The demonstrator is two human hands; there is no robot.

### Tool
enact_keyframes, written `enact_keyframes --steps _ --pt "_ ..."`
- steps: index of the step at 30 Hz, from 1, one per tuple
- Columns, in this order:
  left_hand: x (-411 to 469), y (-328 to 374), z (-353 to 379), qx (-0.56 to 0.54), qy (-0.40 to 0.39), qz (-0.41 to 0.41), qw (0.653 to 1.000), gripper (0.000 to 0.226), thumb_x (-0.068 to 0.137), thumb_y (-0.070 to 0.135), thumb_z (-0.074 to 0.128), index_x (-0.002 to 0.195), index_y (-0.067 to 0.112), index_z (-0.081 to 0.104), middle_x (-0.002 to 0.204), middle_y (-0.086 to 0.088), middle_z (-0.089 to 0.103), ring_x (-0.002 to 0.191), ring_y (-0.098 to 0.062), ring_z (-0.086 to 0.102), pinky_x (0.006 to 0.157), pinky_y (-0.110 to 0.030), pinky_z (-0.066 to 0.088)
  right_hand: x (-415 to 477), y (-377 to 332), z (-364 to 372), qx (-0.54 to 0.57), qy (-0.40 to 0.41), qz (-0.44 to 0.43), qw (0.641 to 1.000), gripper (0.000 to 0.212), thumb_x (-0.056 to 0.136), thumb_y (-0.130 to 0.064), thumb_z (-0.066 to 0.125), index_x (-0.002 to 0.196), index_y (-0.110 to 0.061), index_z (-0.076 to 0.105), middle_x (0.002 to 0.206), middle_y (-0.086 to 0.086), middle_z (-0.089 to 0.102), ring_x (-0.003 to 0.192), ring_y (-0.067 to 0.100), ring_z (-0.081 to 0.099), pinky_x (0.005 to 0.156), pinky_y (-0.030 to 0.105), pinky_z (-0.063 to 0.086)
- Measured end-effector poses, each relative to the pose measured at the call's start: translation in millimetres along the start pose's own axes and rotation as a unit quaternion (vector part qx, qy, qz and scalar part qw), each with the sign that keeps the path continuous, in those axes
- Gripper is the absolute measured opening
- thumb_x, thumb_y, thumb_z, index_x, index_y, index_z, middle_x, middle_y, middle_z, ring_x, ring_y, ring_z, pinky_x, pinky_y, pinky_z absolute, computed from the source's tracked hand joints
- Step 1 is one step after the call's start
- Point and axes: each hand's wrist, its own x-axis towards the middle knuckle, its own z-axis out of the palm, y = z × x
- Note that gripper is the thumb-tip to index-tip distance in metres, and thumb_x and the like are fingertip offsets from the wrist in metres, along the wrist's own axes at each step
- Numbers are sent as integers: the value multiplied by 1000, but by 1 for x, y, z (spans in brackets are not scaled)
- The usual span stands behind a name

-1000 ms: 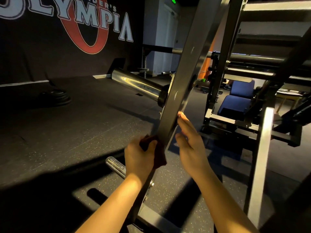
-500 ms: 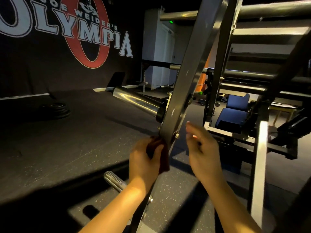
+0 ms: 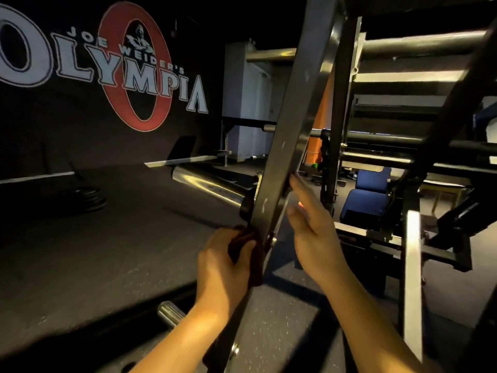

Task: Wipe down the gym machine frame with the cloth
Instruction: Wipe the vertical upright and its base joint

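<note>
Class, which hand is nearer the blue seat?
Right. The right hand lies just left of the blue seat; the left hand, gripping the cloth, is farther left.

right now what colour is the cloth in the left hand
Dark reddish-brown cloth, seen in the head view, though the light is dim.

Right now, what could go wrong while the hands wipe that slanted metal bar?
The cloth, gripped by the left hand, might snag on the bolt beside it on the slanted bar. The right hand has straight fingers against the bar's edge, so they could get scraped if the hand slips.
</note>
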Motion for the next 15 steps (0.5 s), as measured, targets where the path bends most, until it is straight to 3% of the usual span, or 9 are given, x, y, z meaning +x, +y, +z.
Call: enact_keyframes --steps 2,5,8,10,12,15 --pt "19 14 2 -3 21 61 998 11 92 37 65 103 36 66 101 14 68 97 0 67 90 -31 57 1 -1 -2 9 0 -10 1000 57 105 1 43 145 -39 35 152 -25 34 124 -31 36 100 -3 32" --pt "46 51 5 -34 57 143 987 13 93 30 68 105 29 68 101 14 70 96 1 68 88 -11 51 3 4 -4 -2 2 -24 1000 61 104 1 42 141 -48 38 153 -27 35 141 -17 28 112 2 23" --pt "42 39 8 -38 37 94 994 17 95 34 66 110 27 63 103 14 67 95 4 65 83 -5 45 5 13 -5 24 3 -10 1000 60 104 2 43 139 -47 42 154 -24 39 145 -9 30 115 7 24" --pt "23 13 6 10 5 61 998 19 95 32 67 112 25 63 104 14 64 96 5 62 82 -5 45 6 14 -6 29 -3 -7 1000 60 103 3 44 144 -41 42 157 -20 38 145 -10 29 114 5 25" --pt "13 0 3 61 16 111 992 14 94 26 70 107 29 66 102 18 62 99 8 59 83 -5 44 5 12 -6 19 -15 -6 1000 60 104 5 44 150 -33 38 160 -17 34 140 -20 28 106 -2 25" --pt "33 31 2 21 14 122 992 22 95 24 69 95 44 59 95 22 63 93 12 61 81 -6 47 5 8 -6 14 -17 -9 1000 60 103 5 43 149 -33 37 160 -15 33 135 -25 30 104 -3 25"
